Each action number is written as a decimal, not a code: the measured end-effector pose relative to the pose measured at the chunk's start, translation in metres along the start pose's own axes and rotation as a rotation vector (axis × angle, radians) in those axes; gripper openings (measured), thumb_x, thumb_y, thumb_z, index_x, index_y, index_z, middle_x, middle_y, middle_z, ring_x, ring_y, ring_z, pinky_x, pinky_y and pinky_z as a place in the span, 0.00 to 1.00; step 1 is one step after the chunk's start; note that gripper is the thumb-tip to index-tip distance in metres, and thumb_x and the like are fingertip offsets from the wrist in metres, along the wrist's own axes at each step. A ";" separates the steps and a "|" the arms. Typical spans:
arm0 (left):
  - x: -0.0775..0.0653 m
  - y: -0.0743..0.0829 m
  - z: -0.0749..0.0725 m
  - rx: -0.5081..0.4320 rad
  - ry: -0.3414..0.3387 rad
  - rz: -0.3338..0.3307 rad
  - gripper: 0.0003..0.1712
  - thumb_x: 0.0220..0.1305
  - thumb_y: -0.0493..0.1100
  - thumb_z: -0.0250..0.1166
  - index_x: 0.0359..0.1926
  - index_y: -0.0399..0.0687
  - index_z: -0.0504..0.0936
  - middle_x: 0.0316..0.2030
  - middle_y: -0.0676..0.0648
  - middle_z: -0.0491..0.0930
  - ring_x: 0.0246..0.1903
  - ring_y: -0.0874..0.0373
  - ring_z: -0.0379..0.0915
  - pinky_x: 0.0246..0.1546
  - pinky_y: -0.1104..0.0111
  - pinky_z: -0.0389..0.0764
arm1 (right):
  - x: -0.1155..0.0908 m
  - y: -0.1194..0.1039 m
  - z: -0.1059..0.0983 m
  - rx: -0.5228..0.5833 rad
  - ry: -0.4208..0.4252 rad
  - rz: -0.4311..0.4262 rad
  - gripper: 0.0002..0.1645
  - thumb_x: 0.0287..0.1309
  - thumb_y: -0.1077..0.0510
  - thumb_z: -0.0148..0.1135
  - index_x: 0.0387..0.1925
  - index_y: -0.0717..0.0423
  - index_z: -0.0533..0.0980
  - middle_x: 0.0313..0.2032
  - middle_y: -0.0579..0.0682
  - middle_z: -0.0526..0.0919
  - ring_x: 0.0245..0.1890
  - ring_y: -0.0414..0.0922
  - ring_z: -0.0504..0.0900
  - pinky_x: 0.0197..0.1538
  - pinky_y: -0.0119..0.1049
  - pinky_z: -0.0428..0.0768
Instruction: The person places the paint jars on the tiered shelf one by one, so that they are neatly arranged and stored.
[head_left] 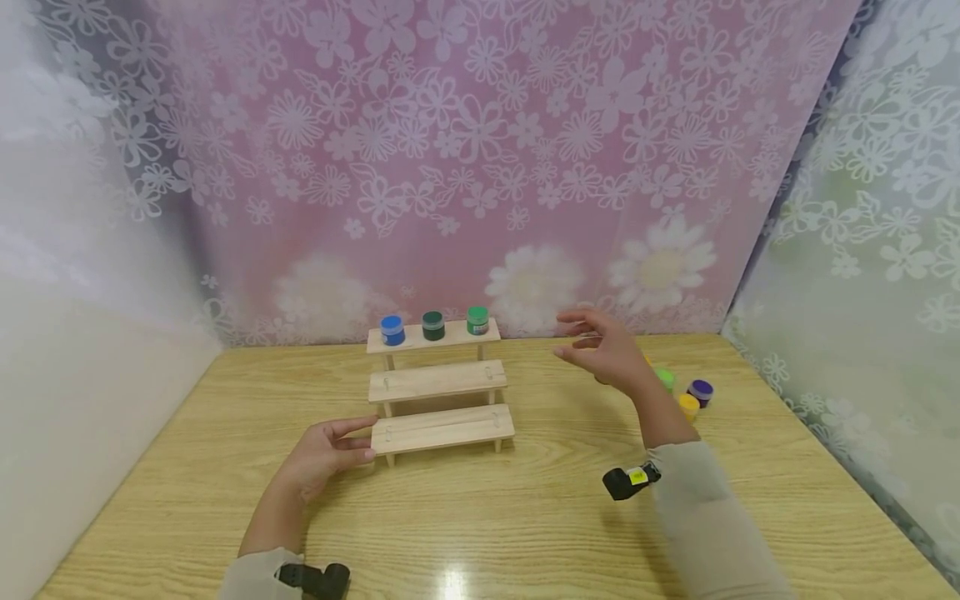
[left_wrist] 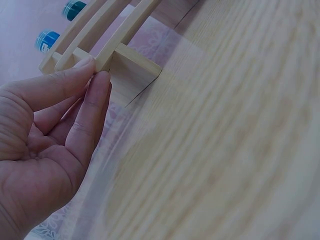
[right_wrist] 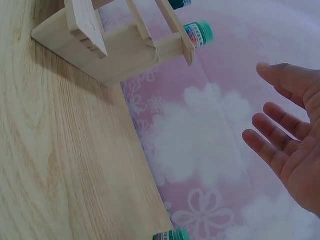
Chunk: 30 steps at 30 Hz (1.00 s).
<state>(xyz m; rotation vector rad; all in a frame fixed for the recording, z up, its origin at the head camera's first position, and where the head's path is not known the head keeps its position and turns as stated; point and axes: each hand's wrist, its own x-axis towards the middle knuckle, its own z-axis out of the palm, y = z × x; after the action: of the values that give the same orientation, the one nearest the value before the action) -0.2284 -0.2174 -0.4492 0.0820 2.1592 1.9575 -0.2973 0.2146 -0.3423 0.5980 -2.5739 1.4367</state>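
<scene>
**Left hand (head_left: 322,457) grips wooden stand (head_left: 442,430); right hand (head_left: 609,352) holds nothing**

The head view shows the stand directly to the right of the left hand, on the table (head_left: 525,525). The left thumb and fingers pinch the near end of the lowest shelf; the left wrist view confirms the fingertips closed about that corner. The right hand is raised, well apart from the stand, thumb and fingers widely parted.

The right wrist view alone shows the label of the green jar (head_left: 477,321) clearly and the stand's right end. At its lower edge, a green-lidded jar (right_wrist: 171,235) is cut off; whether it appears in the head view cannot be told. The left wrist view shows only two jars on the stand. The cluster beyond the right wrist is seen whole in neither wrist view.

Count: hands, two; stand, one, with three shelves. Top shelf, ahead of and between the hands: three jars, namely the blue jar (head_left: 392,331), the dark green jar (head_left: 433,326) and the green one. To the right of the right hand: one light green jar (head_left: 666,380), one yellow jar (head_left: 688,407), one purple jar (head_left: 701,392), plus an orange-yellow patch (head_left: 648,361) mostly hidden by the wrist.
</scene>
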 end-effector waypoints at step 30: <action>-0.001 0.001 -0.001 -0.008 -0.010 0.006 0.34 0.56 0.32 0.71 0.64 0.35 0.73 0.59 0.35 0.70 0.47 0.54 0.78 0.44 0.65 0.82 | -0.024 0.064 -0.035 -0.088 0.053 0.122 0.34 0.60 0.57 0.68 0.67 0.53 0.69 0.64 0.61 0.66 0.60 0.64 0.69 0.56 0.59 0.75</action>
<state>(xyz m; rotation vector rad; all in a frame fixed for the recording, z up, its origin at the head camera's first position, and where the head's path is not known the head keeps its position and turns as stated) -0.2276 -0.2186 -0.4477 0.0970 2.1476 1.9642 -0.3036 0.2801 -0.3812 0.3912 -2.6565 1.3461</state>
